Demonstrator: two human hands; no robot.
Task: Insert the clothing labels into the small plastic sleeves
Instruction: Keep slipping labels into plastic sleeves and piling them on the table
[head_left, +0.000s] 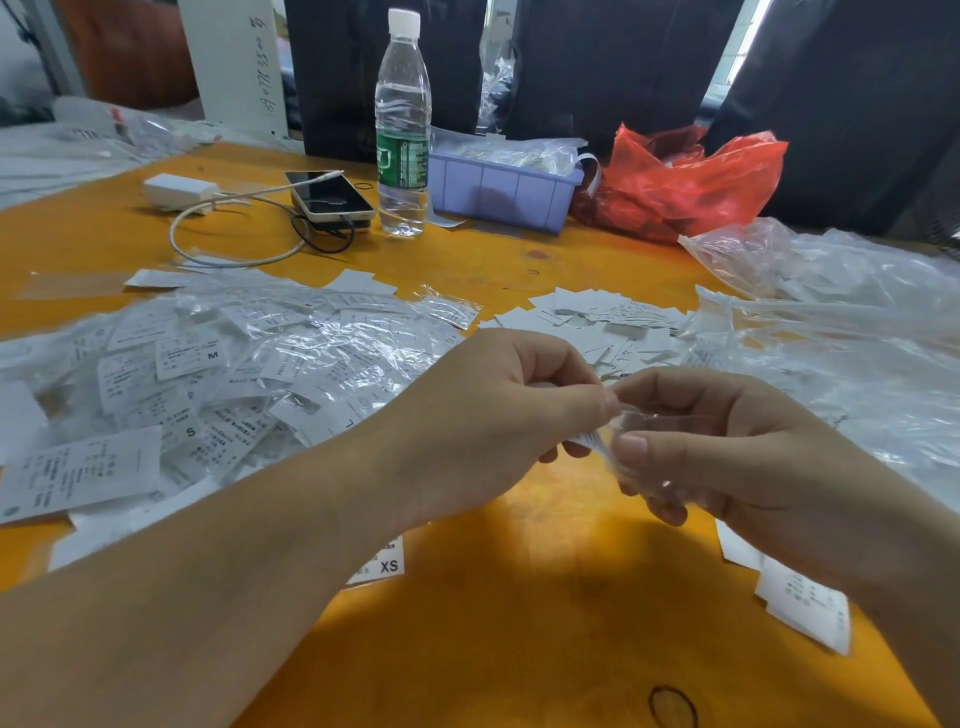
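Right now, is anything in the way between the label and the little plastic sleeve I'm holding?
Nothing visible. The left hand pinches the label and the right hand holds the clear sleeve right against it, above a bare patch of the orange table. Whether the sleeve's mouth is open cannot be told.

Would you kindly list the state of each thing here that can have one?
Left hand: pinching a label.
Right hand: holding a clear sleeve, label partly in.
Water bottle: upright, capped.
Phone: screen dark, cable plugged in.
Red bag: crumpled.
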